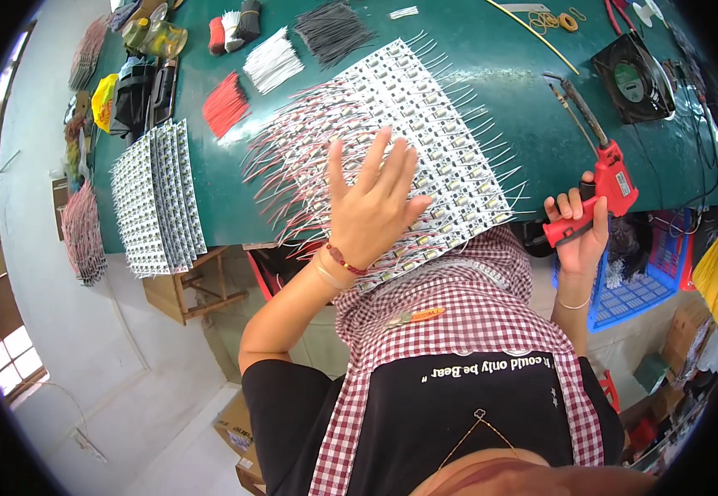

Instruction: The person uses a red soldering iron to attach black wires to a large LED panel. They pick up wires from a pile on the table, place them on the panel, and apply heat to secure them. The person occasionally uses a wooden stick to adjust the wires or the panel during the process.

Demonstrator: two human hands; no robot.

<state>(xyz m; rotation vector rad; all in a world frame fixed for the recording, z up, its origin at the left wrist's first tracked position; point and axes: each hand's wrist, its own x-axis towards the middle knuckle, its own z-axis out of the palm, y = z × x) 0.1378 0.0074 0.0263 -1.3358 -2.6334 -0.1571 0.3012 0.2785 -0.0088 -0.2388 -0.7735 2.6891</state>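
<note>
A large white panel of small circuit boards (433, 107) lies on the green table, reaching over its near edge towards my apron. Red and white wires (293, 157) stick out along its left part, and pale wires fringe its right edge. My left hand (371, 207) rests on the panel, fingers spread and holding nothing. To the right of the panel, my right hand (582, 248) is wrapped around the handle of a red soldering gun (618, 183). Its metal tip and thin feed tube point up and away over the table, apart from the panel.
Bundles of red wires (226, 106), white wires (273, 62) and black wires (332, 33) lie beyond the panel. Several more board panels (156, 198) are stacked at the left. A black fan (632, 78) stands far right; a blue crate (636, 302) is below the table edge.
</note>
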